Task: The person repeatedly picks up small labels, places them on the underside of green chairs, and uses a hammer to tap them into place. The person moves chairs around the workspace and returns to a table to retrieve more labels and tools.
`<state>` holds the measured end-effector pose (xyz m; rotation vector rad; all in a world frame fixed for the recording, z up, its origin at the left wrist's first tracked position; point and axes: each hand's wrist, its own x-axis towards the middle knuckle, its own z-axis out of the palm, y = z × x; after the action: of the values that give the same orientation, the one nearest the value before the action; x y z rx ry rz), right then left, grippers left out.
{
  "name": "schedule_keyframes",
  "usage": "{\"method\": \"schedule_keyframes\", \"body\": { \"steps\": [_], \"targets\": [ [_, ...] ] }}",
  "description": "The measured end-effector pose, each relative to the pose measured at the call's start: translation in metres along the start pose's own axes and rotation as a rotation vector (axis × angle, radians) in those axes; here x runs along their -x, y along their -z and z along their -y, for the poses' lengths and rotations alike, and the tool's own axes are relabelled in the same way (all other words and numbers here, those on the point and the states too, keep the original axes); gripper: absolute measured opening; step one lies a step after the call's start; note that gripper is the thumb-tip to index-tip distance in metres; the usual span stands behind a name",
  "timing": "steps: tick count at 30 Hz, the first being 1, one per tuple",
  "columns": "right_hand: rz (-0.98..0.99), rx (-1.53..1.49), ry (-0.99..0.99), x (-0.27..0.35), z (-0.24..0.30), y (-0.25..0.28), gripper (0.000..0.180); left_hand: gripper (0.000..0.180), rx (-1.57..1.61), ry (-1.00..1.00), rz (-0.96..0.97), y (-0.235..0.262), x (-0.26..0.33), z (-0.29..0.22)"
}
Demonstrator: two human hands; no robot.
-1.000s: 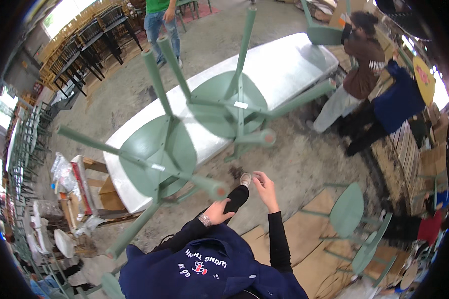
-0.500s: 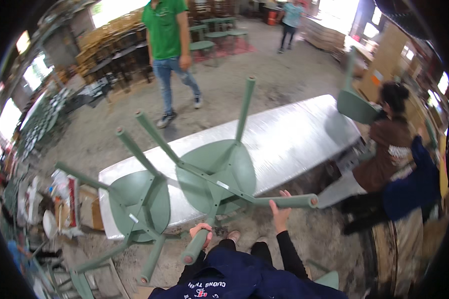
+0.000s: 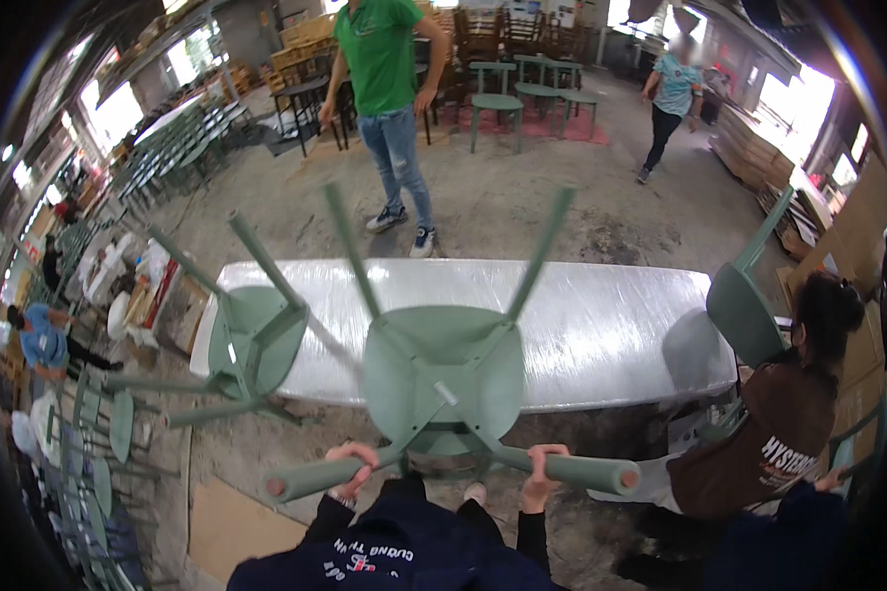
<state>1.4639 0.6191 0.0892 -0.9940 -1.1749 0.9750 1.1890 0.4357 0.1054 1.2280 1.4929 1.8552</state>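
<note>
Legs of an upturned green chair are in both of the person's hands. The left hand has its fingers curled around the near left leg, and the right hand is wrapped around the near right leg, though part of that grip is hidden behind the wood. The chair stands upside down at the near edge of the film-wrapped table, its seat partly over that edge and its far legs pointing up.

With the seat overhanging, a downward pull on the near legs could tip the chair toward the person's body; uneven force from the two hands could twist it. The glossy film looks slippery, so the seat might slide if pushed sideways, and dragging it could tear or crease the wrap. A swing to the left could knock the far legs into a second upturned chair, whose legs splay near. On the right, the near leg's end points toward a person in a brown sweatshirt, so a turn that way could bump them. A third green chair hangs at the table's right end; whether it touches the film is unclear.
</note>
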Motion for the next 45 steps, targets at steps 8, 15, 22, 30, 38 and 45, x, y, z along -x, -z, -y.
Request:
{"method": "schedule_keyframes", "body": {
  "steps": [8,15,22,30,38,45],
  "targets": [
    [-0.219,0.044,0.071,-0.105,-0.054,0.126,0.008,0.005,-0.22,0.09,0.062,-0.184,-0.064,0.053],
    [-0.555,0.498,-0.103,-0.167,-0.176,0.173,0.047,0.051,-0.238,-0.059,0.551,-0.249,-0.035,0.152],
    [0.746,0.77,-0.821,0.029,-0.267,0.105,0.023,0.048,-0.325,0.244,0.464,-0.131,-0.012,0.131],
    [1.65,0.593,0.072,0.245,-0.129,-0.304,0.062,0.024,-0.399,0.682,-0.566,0.199,0.118,0.078],
    [1.573,-0.216,0.381,0.374,-0.062,-0.572,0.033,0.028,-0.204,0.668,-1.103,0.418,0.219,0.093],
    [1.298,-0.176,-0.071,0.271,-0.004,-0.524,0.014,0.047,-0.66,0.24,-1.359,0.452,0.112,0.059]
  ]
}}
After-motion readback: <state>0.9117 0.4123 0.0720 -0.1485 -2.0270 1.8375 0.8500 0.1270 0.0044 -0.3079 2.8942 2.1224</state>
